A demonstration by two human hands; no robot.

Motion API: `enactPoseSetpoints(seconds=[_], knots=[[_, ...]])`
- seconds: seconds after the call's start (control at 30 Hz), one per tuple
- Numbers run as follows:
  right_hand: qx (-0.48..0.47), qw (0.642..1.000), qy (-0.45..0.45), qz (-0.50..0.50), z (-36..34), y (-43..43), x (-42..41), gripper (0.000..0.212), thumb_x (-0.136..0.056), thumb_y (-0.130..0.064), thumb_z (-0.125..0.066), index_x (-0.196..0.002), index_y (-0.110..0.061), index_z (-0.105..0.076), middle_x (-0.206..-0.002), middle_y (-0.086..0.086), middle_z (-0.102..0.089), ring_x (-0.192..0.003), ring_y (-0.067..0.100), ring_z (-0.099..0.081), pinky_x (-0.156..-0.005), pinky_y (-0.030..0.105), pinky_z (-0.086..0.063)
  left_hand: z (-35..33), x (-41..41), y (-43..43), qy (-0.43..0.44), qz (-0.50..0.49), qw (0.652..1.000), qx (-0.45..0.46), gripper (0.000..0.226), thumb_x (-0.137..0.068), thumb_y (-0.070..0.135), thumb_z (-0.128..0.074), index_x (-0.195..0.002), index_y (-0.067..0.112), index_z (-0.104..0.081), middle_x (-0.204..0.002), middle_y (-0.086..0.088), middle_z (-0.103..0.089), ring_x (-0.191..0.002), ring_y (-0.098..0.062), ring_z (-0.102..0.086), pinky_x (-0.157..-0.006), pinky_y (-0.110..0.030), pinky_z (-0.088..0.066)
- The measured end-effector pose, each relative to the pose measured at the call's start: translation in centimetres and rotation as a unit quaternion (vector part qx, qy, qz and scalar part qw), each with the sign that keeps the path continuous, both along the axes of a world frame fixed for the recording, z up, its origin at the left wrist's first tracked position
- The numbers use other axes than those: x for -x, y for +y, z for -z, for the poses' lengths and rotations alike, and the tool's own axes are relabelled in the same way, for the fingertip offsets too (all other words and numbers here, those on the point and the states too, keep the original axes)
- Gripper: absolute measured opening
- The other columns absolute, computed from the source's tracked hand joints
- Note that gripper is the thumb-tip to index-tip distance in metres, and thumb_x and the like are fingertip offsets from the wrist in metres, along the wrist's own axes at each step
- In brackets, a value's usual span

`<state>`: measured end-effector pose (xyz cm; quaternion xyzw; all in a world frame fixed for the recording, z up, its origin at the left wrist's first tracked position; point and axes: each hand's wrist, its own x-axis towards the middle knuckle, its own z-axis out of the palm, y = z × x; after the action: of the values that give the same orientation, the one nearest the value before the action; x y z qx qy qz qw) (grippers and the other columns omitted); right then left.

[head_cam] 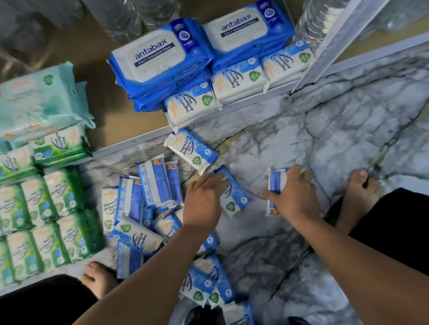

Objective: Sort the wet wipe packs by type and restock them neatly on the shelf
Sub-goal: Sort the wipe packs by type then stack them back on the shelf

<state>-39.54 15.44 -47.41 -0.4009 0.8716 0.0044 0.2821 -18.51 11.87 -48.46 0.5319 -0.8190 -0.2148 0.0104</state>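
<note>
the right hand point(293, 194) curls round a blue pack point(278, 181) and the left hand point(204, 200) lies flat on a second pack point(235, 197), likely gathering both for the shelf point(114, 114).

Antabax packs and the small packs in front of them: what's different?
The Antabax packs are bigger than the small packs. Antabax packs are deep blue with a white lid; small packs are mostly white with a green badge. Antabax packs sit behind, small packs at the shelf edge. Both are wipes.
</note>
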Motion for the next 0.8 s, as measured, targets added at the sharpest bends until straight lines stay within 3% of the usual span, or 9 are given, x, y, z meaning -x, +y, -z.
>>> enactPoseSetpoints(seconds=[0.1,0.2,0.3,0.43,0.57,0.7,0.8], knots=[[0.028,0.999,-0.037,0.027,-0.1,-0.4,0.0,0.066,-0.072,-0.033,-0.084,-0.116,-0.009,-0.042,-0.114,0.015,-0.047,-0.095,0.037,-0.058,-0.067,0.034,-0.038,0.3,0.2,0.0,0.04,-0.037,0.998,0.017,0.044,-0.078,0.003,-0.071,-0.119,0.017,-0.068,-0.129,-0.004,-0.064,-0.12,-0.033,-0.055,-0.095,-0.048,-0.048],[0.072,0.99,-0.111,0.053,-0.7,-1.2,0.4,0.041,-0.077,-0.027,-0.078,-0.107,-0.009,-0.056,-0.104,0.003,-0.053,-0.081,0.018,-0.053,-0.065,0.023,-0.036,0.8,-0.2,0.8,0.047,-0.043,0.997,0.035,0.037,-0.08,0.017,-0.077,-0.116,0.015,-0.068,-0.123,-0.003,-0.063,-0.111,-0.031,-0.055,-0.089,-0.047,-0.05],[0.082,0.968,-0.207,0.116,-0.8,-1.5,1.2,0.016,-0.082,-0.025,-0.073,-0.094,-0.016,-0.068,-0.09,-0.007,-0.065,-0.07,-0.004,-0.055,-0.053,0.006,-0.037,1.7,-0.9,2.0,0.043,-0.042,0.998,0.016,0.042,-0.083,0.02,-0.076,-0.123,0.017,-0.066,-0.136,0.0,-0.06,-0.123,-0.029,-0.054,-0.094,-0.045,-0.049],[0.102,0.97,-0.166,0.142,-0.3,-0.8,3.0,0.013,-0.085,-0.028,-0.07,-0.094,-0.019,-0.074,-0.091,-0.004,-0.071,-0.081,0.009,-0.061,-0.064,0.012,-0.042,2.4,-0.7,2.4,0.053,-0.028,0.998,0.029,0.043,-0.087,0.014,-0.074,-0.129,0.016,-0.066,-0.144,0.0,-0.056,-0.133,-0.029,-0.05,-0.103,-0.047,-0.045],[0.158,0.98,-0.057,0.102,1.2,1.3,4.8,0.028,-0.082,-0.019,-0.075,-0.107,-0.009,-0.069,-0.101,0.009,-0.071,-0.093,0.029,-0.066,-0.086,0.037,-0.051,2.0,0.6,1.7,0.056,-0.035,0.997,0.025,0.051,-0.085,0.013,-0.074,-0.134,0.017,-0.061,-0.145,-0.002,-0.054,-0.135,-0.031,-0.046,-0.106,-0.051,-0.042],[0.191,0.98,-0.031,0.044,1.4,2.3,4.3,0.029,-0.08,-0.024,-0.08,-0.099,-0.007,-0.067,-0.095,0.01,-0.068,-0.086,0.029,-0.065,-0.078,0.036,-0.05,1.2,0.9,1.3,0.069,-0.099,0.992,0.032,0.05,-0.086,0.025,-0.074,-0.133,0.016,-0.059,-0.13,-0.004,-0.059,-0.119,-0.03,-0.051,-0.099,-0.046,-0.045],[0.164,0.986,-0.033,0.023,1.4,2.2,3.2,0.037,-0.077,-0.036,-0.082,-0.095,-0.009,-0.064,-0.092,0.009,-0.066,-0.083,0.028,-0.063,-0.073,0.037,-0.052,1.3,0.7,1.5,0.056,-0.106,0.992,0.026,0.054,-0.08,0.033,-0.079,-0.128,0.015,-0.061,-0.123,-0.006,-0.06,-0.111,-0.03,-0.053,-0.093,-0.044,-0.045]])
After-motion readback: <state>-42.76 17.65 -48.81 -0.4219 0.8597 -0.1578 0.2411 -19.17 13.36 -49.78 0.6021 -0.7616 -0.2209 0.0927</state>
